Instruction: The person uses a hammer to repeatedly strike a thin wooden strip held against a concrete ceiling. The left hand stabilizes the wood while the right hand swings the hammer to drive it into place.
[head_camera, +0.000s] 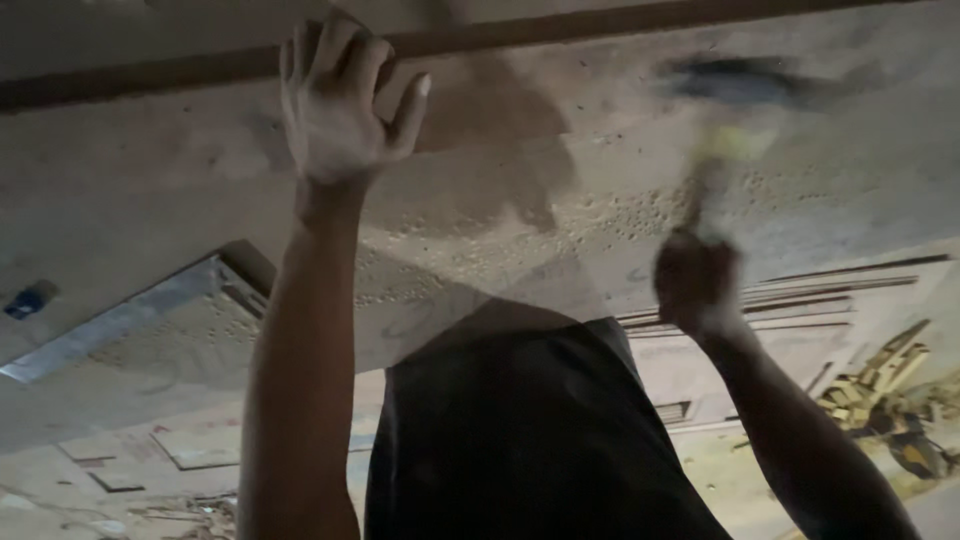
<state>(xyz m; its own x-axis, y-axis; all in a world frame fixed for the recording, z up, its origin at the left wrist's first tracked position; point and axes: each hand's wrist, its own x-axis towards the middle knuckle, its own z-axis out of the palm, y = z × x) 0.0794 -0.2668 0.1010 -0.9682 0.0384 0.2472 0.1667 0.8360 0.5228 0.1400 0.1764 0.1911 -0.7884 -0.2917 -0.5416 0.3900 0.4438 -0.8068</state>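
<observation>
My left hand (335, 100) is raised overhead and presses a long dark wooden strip (620, 20) against the pale ceiling surface (560, 160), fingers curled over the strip's edge. My right hand (695, 285) grips the handle of a hammer (735, 85), which is blurred by motion; its dark head sits close to the ceiling, right of the strip-holding hand. Both forearms reach up from the bottom of the view.
A dark garment (530, 440) fills the lower middle. A metal angle piece (120, 320) lies at the left, stacked wooden slats (800, 295) at the right, and a heap of wood scraps (885, 385) at the far right.
</observation>
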